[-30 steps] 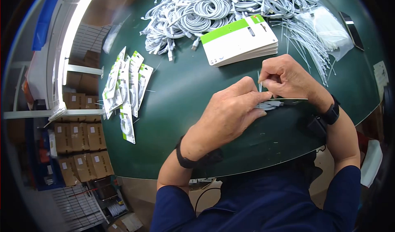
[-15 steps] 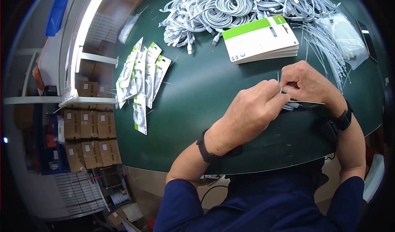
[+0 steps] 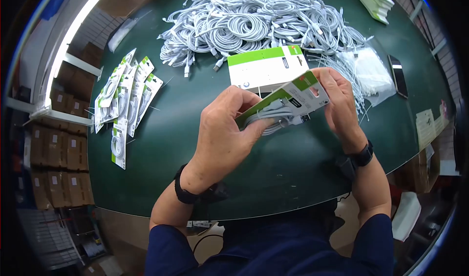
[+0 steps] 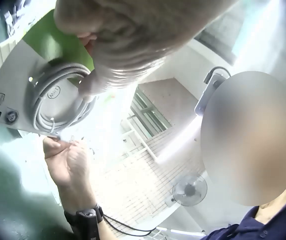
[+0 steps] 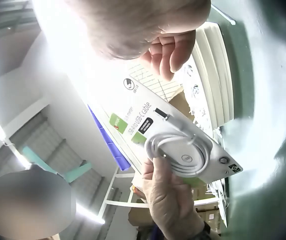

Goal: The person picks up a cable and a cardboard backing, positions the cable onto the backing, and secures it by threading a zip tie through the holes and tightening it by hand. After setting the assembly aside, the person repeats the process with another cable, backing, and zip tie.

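Note:
A green-and-white packaging card (image 3: 309, 103) with a grey-white USB cable (image 3: 273, 112) coiled on its front is held up above the table. My left hand (image 3: 220, 129) grips the card's left end, thumb pressed on the coil and fingers behind. In the right wrist view, the left hand's thumb (image 5: 160, 172) lies across the coil, and the card's print reads USB-C cable. My right hand (image 3: 343, 105) is at the card's other end, near its hang hole. Its fingers (image 5: 167, 57) hang loosely bent there; its thumb is hidden in the head view.
Behind the hands stands a stack of cards (image 3: 249, 75), with a large heap of coiled cables (image 3: 244, 26) beyond. Finished-looking carded cables (image 3: 117, 149) lie at left. A bag of zip ties (image 3: 376, 75), a phone (image 3: 398, 75) and another card stack (image 3: 373, 2) are at right.
The card has been lifted and turned, so its printed front and coil now show. The right hand has left the thin tie it pinched at the card's edge and moved to the hang-hole end.

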Available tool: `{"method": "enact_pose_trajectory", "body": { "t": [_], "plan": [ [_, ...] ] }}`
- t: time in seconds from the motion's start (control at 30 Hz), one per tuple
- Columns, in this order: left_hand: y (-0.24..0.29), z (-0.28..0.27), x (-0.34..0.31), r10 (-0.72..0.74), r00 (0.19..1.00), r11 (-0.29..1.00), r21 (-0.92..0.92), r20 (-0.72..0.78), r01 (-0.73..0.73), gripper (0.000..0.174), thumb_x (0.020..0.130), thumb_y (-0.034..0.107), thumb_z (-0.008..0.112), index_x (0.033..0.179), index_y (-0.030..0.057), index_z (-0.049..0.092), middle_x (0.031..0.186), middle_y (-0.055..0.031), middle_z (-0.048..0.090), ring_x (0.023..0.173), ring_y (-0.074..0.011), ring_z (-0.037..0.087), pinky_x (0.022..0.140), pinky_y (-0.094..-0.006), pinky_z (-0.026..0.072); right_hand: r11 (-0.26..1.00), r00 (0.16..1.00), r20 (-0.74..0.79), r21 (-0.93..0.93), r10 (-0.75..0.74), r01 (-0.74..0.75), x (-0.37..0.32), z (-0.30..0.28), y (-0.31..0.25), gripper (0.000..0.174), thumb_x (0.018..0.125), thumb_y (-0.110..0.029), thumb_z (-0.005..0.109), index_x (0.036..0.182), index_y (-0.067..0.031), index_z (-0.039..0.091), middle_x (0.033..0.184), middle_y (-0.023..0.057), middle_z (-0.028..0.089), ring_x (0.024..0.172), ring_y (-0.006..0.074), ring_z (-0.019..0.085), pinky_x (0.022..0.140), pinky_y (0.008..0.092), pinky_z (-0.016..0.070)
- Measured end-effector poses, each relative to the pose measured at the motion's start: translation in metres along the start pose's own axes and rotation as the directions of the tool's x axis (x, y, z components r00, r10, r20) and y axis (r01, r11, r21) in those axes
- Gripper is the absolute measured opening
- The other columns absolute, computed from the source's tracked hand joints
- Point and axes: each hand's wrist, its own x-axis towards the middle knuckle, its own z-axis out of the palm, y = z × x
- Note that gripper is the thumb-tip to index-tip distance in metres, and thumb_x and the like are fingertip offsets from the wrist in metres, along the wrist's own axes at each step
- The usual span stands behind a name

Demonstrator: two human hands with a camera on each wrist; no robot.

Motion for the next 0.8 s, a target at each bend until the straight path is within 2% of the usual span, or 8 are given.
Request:
{"method": "enact_pose_trajectory", "body": {
  "t": [0.03, 0.13, 0.27, 0.37, 0.47, 0.6, 0.7, 0.8],
  "plan": [
    [-0.002, -0.001, 0.0, -0.055, 0.998, 0.998, -0.022, -0.008, 0.055, 0.026, 0.087, 0.001, 0.083, 0.106, -0.0013, 0.066, 0.097, -0.0052, 0.07, 0.088, -0.0105, 0.067, 0.079, -0.0264, 0.0568, 0.999, 0.998, 0.017, 0.012, 0.053, -0.053, -0.005, 0.003, -0.012, 0.045, 0.114, -0.035, 0.047, 0.119, 0.0039, 0.069, 0.094, 0.0059, 0.071, 0.079, 0.0074, 0.062, 0.068, 0.0253, 0.0509],
    [-0.014, 0.0, 0.002, -0.125, 0.991, 0.99, -0.069, -0.051, 0.121, 0.028, 0.091, 0.003, 0.081, 0.111, -0.0023, 0.062, 0.102, -0.0076, 0.071, 0.09, -0.0096, 0.067, 0.081, -0.0265, 0.0575, 0.998, 0.995, 0.097, 0.064, -0.031, 0.025, -0.012, 0.01, -0.009, 0.049, 0.114, -0.04, 0.046, 0.125, 0.004, 0.065, 0.095, 0.0076, 0.07, 0.081, 0.0103, 0.064, 0.07, 0.0266, 0.0521],
    [-0.021, 0.008, 0.005, -0.212, 0.977, 0.922, -0.333, -0.005, 0.198, 0.028, 0.095, 0.004, 0.077, 0.116, -0.0023, 0.06, 0.104, -0.0084, 0.072, 0.093, -0.009, 0.068, 0.084, -0.0263, 0.0578, 0.981, 0.983, 0.173, -0.192, 0.059, -0.026, -0.03, 0.033, -0.015, 0.035, 0.102, -0.014, 0.068, 0.129, 0.0069, 0.06, 0.117, 0.0137, 0.071, 0.097, 0.015, 0.07, 0.084, 0.0304, 0.0574],
    [-0.029, 0.018, 0.003, -0.24, 0.967, 0.836, -0.489, 0.082, 0.249, 0.026, 0.098, 0.004, 0.073, 0.119, -0.0021, 0.06, 0.107, -0.0086, 0.072, 0.096, -0.0093, 0.068, 0.087, -0.027, 0.0581, 0.991, 0.969, 0.221, -0.095, 0.111, -0.092, -0.034, 0.042, -0.012, 0.042, 0.095, -0.003, 0.076, 0.132, 0.0069, 0.059, 0.123, 0.0141, 0.071, 0.105, 0.0166, 0.071, 0.091, 0.0332, 0.0592],
    [-0.037, 0.029, 0.002, -0.266, 0.962, 0.714, -0.658, 0.059, 0.238, 0.025, 0.101, 0.003, 0.069, 0.123, -0.0024, 0.06, 0.112, -0.0097, 0.073, 0.099, -0.0106, 0.069, 0.09, -0.0282, 0.0583, 0.985, 0.952, 0.262, -0.111, 0.158, -0.133, -0.033, 0.039, -0.015, 0.046, 0.093, -0.003, 0.078, 0.133, 0.0071, 0.058, 0.123, 0.014, 0.072, 0.108, 0.0175, 0.071, 0.093, 0.0336, 0.0599],
    [-0.038, 0.035, 0.001, -0.277, 0.956, 0.656, -0.708, 0.097, 0.262, 0.024, 0.102, 0.007, 0.069, 0.123, -0.0031, 0.061, 0.113, -0.0107, 0.073, 0.099, -0.0115, 0.069, 0.09, -0.0292, 0.0591, 0.969, 0.952, 0.214, -0.162, 0.217, -0.184, -0.029, 0.036, -0.011, 0.047, 0.094, -0.007, 0.079, 0.133, 0.0081, 0.058, 0.12, 0.0142, 0.073, 0.103, 0.016, 0.072, 0.089, 0.0311, 0.0609],
    [-0.041, 0.038, 0.0, -0.282, 0.947, 0.549, -0.784, 0.152, 0.289, 0.027, 0.103, 0.01, 0.07, 0.124, -0.0044, 0.062, 0.11, -0.0105, 0.074, 0.096, -0.0109, 0.07, 0.086, -0.0286, 0.0604, 0.983, 0.973, 0.158, -0.099, 0.17, -0.156, -0.026, 0.036, -0.006, 0.054, 0.093, -0.008, 0.081, 0.139, 0.0052, 0.057, 0.121, 0.0151, 0.072, 0.103, 0.0165, 0.072, 0.084, 0.0291, 0.0608],
    [-0.044, 0.04, -0.002, -0.279, 0.945, 0.587, -0.749, 0.168, 0.307, 0.027, 0.104, 0.011, 0.069, 0.124, -0.004, 0.061, 0.111, -0.0095, 0.074, 0.097, -0.0105, 0.069, 0.089, -0.0288, 0.0592, 0.872, 0.977, 0.032, -0.445, -0.212, 0.204, -0.025, 0.042, -0.011, 0.07, 0.085, -0.01, 0.087, 0.147, -0.0021, 0.054, 0.132, 0.0171, 0.063, 0.102, 0.0198, 0.069, 0.08, 0.0308, 0.058]
  ]
}}
